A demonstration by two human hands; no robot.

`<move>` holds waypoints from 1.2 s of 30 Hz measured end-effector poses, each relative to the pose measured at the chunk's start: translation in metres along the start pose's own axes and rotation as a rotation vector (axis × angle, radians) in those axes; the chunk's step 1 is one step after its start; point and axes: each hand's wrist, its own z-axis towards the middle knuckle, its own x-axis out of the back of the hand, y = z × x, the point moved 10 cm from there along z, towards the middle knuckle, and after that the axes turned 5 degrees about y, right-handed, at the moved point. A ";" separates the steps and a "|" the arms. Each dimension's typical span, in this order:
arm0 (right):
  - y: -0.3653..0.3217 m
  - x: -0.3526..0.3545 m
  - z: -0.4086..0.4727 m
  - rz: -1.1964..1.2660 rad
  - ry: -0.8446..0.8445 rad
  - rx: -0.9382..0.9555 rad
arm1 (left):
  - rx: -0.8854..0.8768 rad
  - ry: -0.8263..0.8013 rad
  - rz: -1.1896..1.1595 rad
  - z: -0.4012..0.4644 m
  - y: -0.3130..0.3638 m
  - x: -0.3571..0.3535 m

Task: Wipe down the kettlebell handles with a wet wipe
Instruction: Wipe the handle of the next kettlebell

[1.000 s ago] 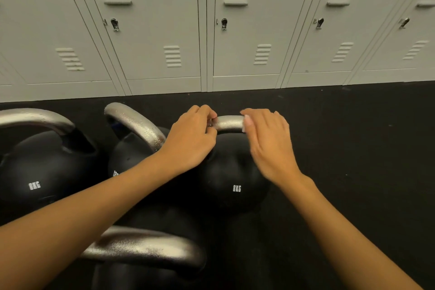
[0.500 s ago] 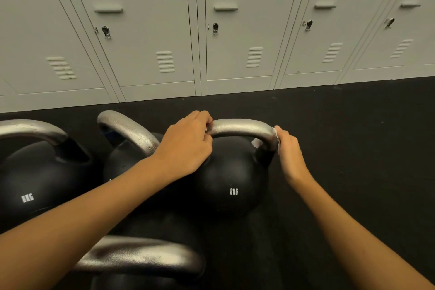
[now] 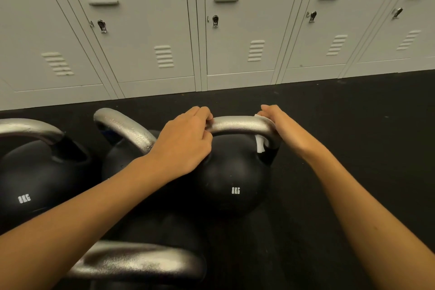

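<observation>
Wet wipe (image 3: 260, 146) mostly hidden under right hand (image 3: 281, 125), left hand (image 3: 186, 141) gripping handle (image 3: 237, 123)

White "8KG" stands on the middle kettlebell (image 3: 231, 179) and on the left kettlebell (image 3: 35, 183).

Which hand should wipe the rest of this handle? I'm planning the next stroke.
The right hand: it already presses the white wipe around the handle's right bend. The left hand grips the left end bare, steadying the kettlebell.
</observation>
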 end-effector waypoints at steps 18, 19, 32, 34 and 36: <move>0.089 -0.013 -0.034 0.441 0.288 -0.059 | -0.029 -0.020 0.008 0.000 0.000 -0.002; 0.090 -0.011 -0.038 0.444 0.305 -0.039 | -0.031 -0.022 0.010 -0.001 0.000 -0.002; 0.048 0.001 -0.112 0.123 0.710 0.387 | -0.052 -0.025 0.039 -0.002 0.002 -0.003; 0.030 -0.009 -0.118 -0.129 0.707 0.582 | -0.060 -0.027 0.035 -0.003 0.003 -0.004; 0.017 -0.021 -0.114 -0.330 0.642 0.736 | -0.065 -0.023 0.034 -0.003 0.003 -0.004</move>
